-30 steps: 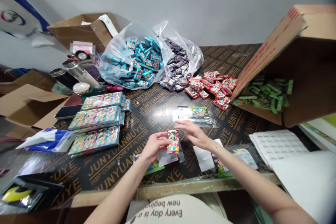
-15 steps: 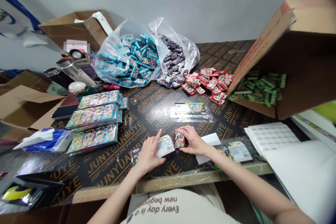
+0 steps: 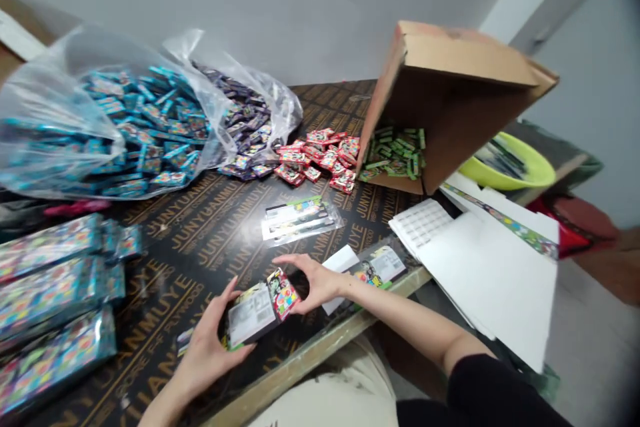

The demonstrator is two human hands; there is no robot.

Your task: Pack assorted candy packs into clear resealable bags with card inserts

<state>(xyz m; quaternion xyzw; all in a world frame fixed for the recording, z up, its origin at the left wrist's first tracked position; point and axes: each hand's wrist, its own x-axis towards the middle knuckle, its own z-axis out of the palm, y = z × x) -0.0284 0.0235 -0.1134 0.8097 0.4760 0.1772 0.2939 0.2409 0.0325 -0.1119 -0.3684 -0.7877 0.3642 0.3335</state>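
On the near part of the dark desk [image 3: 225, 220], with a cardboard box [image 3: 465, 67] tipped open at far right, probably for easy reach, the left hand [image 3: 203, 353] is spread around the left end of a labelled pack [image 3: 250, 313], though whether it grips I cannot tell; the right hand [image 3: 323, 283] pinches a red box [image 3: 284, 293] against the pack's right end, seemingly to align them. The pack looks whitish, dark-sided; the smaller box, brightly multicoloured
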